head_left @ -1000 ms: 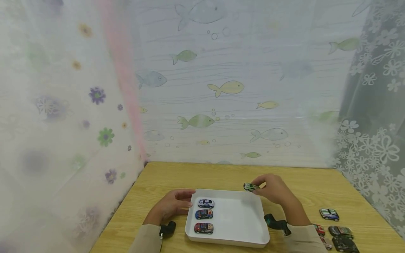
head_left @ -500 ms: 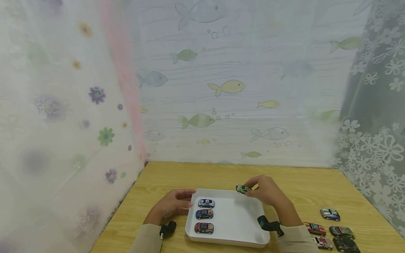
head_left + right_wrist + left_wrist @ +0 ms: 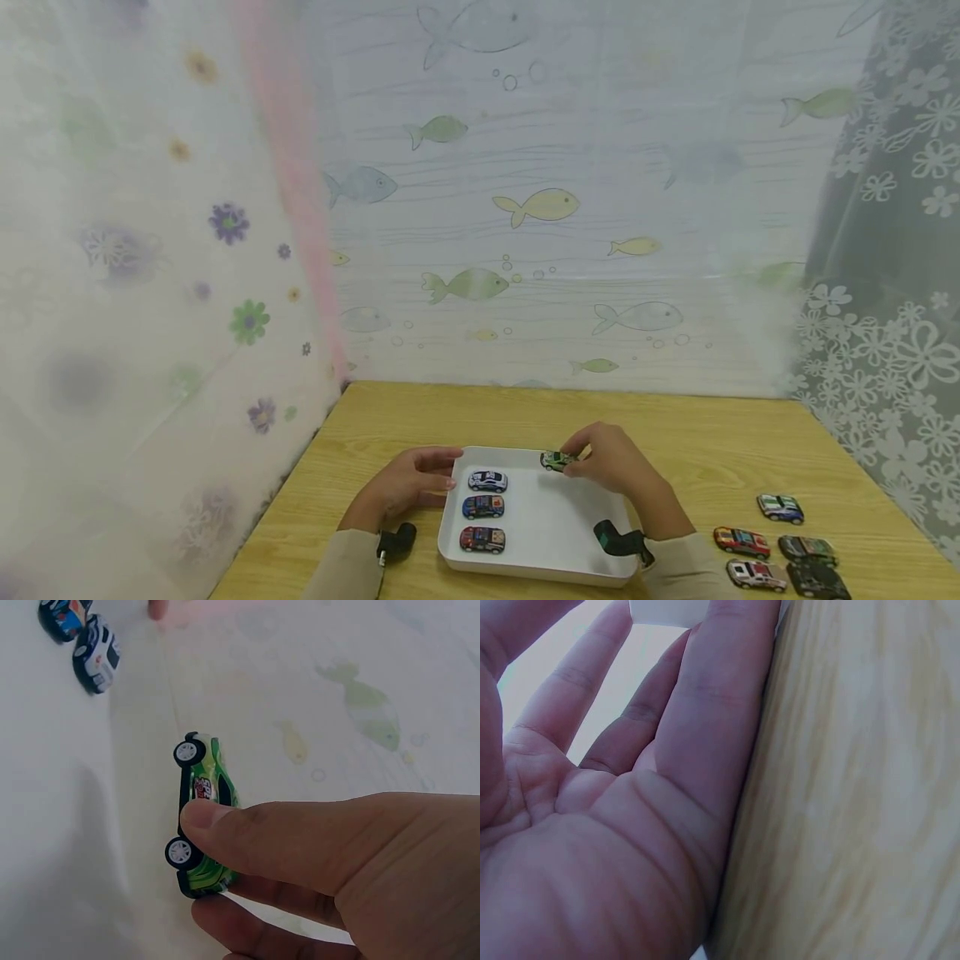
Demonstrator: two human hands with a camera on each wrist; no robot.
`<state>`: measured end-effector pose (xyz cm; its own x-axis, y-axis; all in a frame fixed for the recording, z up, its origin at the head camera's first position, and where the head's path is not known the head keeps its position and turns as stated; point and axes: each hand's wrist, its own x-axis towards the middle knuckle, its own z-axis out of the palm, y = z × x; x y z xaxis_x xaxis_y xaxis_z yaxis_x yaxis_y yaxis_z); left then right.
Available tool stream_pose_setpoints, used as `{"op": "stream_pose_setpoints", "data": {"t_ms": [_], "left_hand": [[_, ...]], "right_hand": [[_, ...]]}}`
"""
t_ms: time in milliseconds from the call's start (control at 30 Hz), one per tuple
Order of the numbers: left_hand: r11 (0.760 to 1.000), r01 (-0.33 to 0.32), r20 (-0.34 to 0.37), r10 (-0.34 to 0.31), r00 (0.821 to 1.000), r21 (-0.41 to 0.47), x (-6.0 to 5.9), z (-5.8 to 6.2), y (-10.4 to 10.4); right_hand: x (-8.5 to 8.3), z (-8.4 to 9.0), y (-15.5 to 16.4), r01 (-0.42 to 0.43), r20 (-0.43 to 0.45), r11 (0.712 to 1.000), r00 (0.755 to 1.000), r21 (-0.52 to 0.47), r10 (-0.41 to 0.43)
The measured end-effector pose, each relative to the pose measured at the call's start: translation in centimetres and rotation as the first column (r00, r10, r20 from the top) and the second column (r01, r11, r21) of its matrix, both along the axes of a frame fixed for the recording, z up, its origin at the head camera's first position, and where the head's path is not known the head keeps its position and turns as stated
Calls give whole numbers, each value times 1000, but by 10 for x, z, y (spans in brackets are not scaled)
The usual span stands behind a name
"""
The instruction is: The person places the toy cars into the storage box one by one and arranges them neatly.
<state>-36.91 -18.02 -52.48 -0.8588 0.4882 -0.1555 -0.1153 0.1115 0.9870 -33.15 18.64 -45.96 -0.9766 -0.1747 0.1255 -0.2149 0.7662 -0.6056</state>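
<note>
Head view: the right hand (image 3: 611, 462), its grip pinching the green toy car (image 3: 556, 460), has slid left over the white tray (image 3: 525, 575), nearing the row of three cars; left hand (image 3: 408, 485) rests open-fingered at the tray's edge.

- We are seeing only part of the small green toy car (image 3: 201, 825) in the right wrist view: the thumb of the right hand (image 3: 322, 870) is covering its middle.
- The left wrist view is cropping the left hand (image 3: 607, 825) at the fingertips.
- The black toy car (image 3: 817, 579) is running off the head view's bottom edge.
- The cars' markings are looking too small for us to read.
</note>
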Motion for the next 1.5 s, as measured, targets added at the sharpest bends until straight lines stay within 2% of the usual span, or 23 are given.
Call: {"op": "stream_pose_setpoints", "data": {"t_ms": [300, 500, 667, 1000, 1500], "left_hand": [[1000, -2, -3, 2, 1000, -5, -1, -1, 0], [1000, -2, 10, 2, 1000, 5, -1, -1, 0], [1000, 10, -1, -10, 1000, -4, -9, -1, -1], [999, 32, 0, -32, 999, 36, -25, -3, -4], [999, 29, 0, -29, 1000, 28, -25, -4, -4]], "right_hand": [[-1, -11, -13, -15, 12, 998, 1000, 53, 14], [-2, -15, -18, -45, -17, 994, 999, 97, 47], [-5, -17, -24, -39, -4, 994, 999, 99, 40], [-14, -22, -32, -16, 8, 994, 1000, 106, 15], [-14, -24, -33, -52, 6, 994, 999, 95, 51]]}}
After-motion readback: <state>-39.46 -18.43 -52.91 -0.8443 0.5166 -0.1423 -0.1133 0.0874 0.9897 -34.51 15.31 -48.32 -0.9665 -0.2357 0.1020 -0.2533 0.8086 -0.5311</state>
